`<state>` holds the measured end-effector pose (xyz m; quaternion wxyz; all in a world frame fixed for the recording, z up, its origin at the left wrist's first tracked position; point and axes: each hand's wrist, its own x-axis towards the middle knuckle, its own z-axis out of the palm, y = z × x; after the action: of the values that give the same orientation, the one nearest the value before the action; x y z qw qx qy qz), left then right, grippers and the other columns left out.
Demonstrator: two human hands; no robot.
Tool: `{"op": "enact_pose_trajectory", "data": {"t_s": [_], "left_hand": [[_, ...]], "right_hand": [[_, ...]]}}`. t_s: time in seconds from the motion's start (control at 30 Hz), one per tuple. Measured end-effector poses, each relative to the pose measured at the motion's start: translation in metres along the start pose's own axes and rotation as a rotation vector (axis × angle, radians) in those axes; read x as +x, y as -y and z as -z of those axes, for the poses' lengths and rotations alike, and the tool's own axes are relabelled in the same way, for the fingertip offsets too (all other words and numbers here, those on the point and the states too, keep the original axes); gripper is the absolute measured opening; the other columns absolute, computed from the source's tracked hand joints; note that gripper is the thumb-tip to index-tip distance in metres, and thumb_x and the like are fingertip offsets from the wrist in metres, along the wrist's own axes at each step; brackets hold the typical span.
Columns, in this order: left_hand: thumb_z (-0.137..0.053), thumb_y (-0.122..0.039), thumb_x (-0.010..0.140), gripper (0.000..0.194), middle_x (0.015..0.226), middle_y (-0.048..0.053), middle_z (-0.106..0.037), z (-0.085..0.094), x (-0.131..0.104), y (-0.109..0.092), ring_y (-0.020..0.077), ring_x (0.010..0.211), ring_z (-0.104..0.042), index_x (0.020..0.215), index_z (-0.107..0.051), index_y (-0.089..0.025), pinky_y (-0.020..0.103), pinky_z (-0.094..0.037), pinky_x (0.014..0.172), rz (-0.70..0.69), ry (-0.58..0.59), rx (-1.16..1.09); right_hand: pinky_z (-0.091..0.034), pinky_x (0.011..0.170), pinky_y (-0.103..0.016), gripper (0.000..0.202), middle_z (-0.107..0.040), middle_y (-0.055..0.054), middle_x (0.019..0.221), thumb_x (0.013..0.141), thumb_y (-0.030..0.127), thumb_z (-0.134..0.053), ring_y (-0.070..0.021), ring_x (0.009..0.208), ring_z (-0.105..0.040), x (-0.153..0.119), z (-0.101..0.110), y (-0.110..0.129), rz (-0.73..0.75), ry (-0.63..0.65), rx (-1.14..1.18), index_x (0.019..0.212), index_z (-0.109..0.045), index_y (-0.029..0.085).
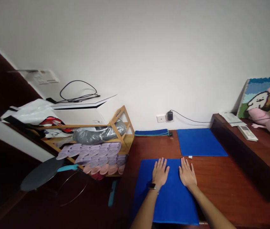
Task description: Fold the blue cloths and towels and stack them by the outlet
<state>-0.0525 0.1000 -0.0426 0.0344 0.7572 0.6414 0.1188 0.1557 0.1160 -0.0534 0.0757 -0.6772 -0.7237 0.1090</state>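
A blue cloth [170, 203] lies spread flat on the brown wooden desk [232, 184], close to the near edge. My left hand [160, 173] rests palm down on its upper middle, fingers stretched out, with a watch on the wrist. My right hand [187, 173] is also palm down with fingers extended, at the cloth's upper right corner and partly over the bare wood. Neither hand holds anything. Farther back on the desk lies a second blue cloth [200, 142], flat, with a small white tag at its near edge.
A folded blue cloth [151, 132] sits against the wall beside a plug adapter [170, 115]. On the raised surface at right are a remote control [247, 133], a pink plush toy [268, 122] and a picture. Left stands a wooden rack [123, 127] with slippers and a white box.
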Motion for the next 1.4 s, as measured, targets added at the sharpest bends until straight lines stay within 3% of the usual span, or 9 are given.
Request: {"op": "enact_pose_trajectory", "data": {"t_s": [0.13, 0.23, 0.73, 0.83, 0.9, 1.07, 1.17, 1.27, 1.4], "left_hand": [[-0.025, -0.046, 0.11, 0.062, 0.172, 0.009, -0.036, 0.022, -0.017, 0.079, 0.0262, 0.16, -0.029, 0.166, -0.036, -0.02, 0.05, -0.027, 0.131, 0.162, 0.006, 0.124], [-0.026, -0.043, 0.11, 0.062, 0.172, 0.009, -0.036, 0.027, -0.022, 0.11, 0.0258, 0.16, -0.029, 0.166, -0.035, -0.019, 0.048, -0.029, 0.13, 0.199, -0.002, 0.145], [-0.029, -0.04, 0.107, 0.061, 0.169, 0.009, -0.04, 0.018, -0.021, 0.118, 0.0275, 0.158, -0.036, 0.165, -0.038, -0.022, 0.054, -0.029, 0.129, 0.227, -0.087, 0.169], [-0.031, -0.035, 0.106, 0.061, 0.167, 0.013, -0.043, 0.022, -0.017, 0.11, 0.0288, 0.156, -0.038, 0.163, -0.041, -0.017, 0.055, -0.028, 0.129, 0.209, -0.111, 0.192], [-0.029, -0.031, 0.106, 0.06, 0.167, 0.014, -0.043, 0.023, -0.01, 0.085, 0.0287, 0.157, -0.037, 0.163, -0.041, -0.014, 0.054, -0.027, 0.13, 0.151, -0.153, 0.18], [-0.024, -0.041, 0.111, 0.06, 0.171, 0.007, -0.038, 0.005, 0.018, -0.033, 0.0218, 0.161, -0.028, 0.165, -0.036, -0.019, 0.047, -0.024, 0.133, -0.179, -0.107, 0.0], [-0.018, -0.044, 0.112, 0.061, 0.171, 0.006, -0.036, -0.014, 0.03, -0.085, 0.0204, 0.16, -0.029, 0.167, -0.031, -0.021, 0.046, -0.026, 0.132, -0.21, -0.014, -0.095], [-0.017, -0.047, 0.112, 0.062, 0.171, 0.005, -0.037, -0.022, 0.03, -0.081, 0.0208, 0.16, -0.03, 0.167, -0.031, -0.023, 0.047, -0.026, 0.132, -0.183, 0.032, -0.111], [-0.025, -0.051, 0.11, 0.063, 0.171, 0.007, -0.036, -0.007, 0.011, 0.002, 0.0255, 0.16, -0.031, 0.167, -0.032, -0.025, 0.053, -0.025, 0.131, -0.078, 0.02, -0.001]], "right_hand": [[-0.004, 0.133, -0.047, 0.068, -0.019, -0.003, 0.176, 0.107, 0.041, -0.011, -0.0199, 0.164, -0.013, -0.001, 0.002, 0.001, -0.02, 0.019, -0.023, 0.17, -0.016, 0.015], [-0.006, 0.133, -0.048, 0.068, -0.018, -0.003, 0.177, 0.107, 0.041, -0.01, -0.0202, 0.164, -0.013, -0.001, 0.0, 0.0, -0.018, 0.026, -0.031, 0.17, -0.015, 0.015], [-0.011, 0.133, -0.046, 0.067, -0.02, -0.003, 0.176, 0.108, 0.043, -0.014, -0.0217, 0.164, -0.014, 0.014, 0.0, -0.006, 0.06, 0.016, -0.03, 0.17, -0.02, 0.016], [-0.011, 0.133, -0.046, 0.067, -0.022, -0.003, 0.176, 0.108, 0.042, -0.014, -0.0216, 0.164, -0.015, 0.014, -0.001, -0.005, 0.06, 0.01, -0.02, 0.169, -0.02, 0.016], [-0.011, 0.133, -0.046, 0.066, -0.022, -0.003, 0.175, 0.108, 0.041, -0.014, -0.022, 0.164, -0.015, 0.014, 0.001, -0.004, 0.064, 0.009, -0.016, 0.169, -0.021, 0.015], [-0.013, 0.133, -0.048, 0.065, -0.021, -0.003, 0.175, 0.107, 0.034, -0.017, -0.0232, 0.164, -0.015, 0.012, 0.003, -0.006, 0.084, 0.006, -0.028, 0.168, -0.022, 0.014], [-0.013, 0.133, -0.049, 0.066, -0.018, -0.002, 0.176, 0.103, 0.026, -0.027, -0.0239, 0.164, -0.013, 0.012, 0.0, -0.009, 0.12, 0.009, -0.066, 0.168, -0.026, 0.018], [-0.014, 0.132, -0.048, 0.065, -0.018, -0.001, 0.176, 0.103, 0.028, -0.027, -0.0234, 0.164, -0.013, 0.013, 0.0, -0.009, 0.122, 0.02, -0.062, 0.168, -0.027, 0.02], [-0.011, 0.133, -0.046, 0.065, -0.019, -0.002, 0.176, 0.107, 0.035, -0.015, -0.0211, 0.164, -0.013, 0.014, 0.004, -0.005, 0.068, 0.026, -0.024, 0.169, -0.019, 0.016]]}}
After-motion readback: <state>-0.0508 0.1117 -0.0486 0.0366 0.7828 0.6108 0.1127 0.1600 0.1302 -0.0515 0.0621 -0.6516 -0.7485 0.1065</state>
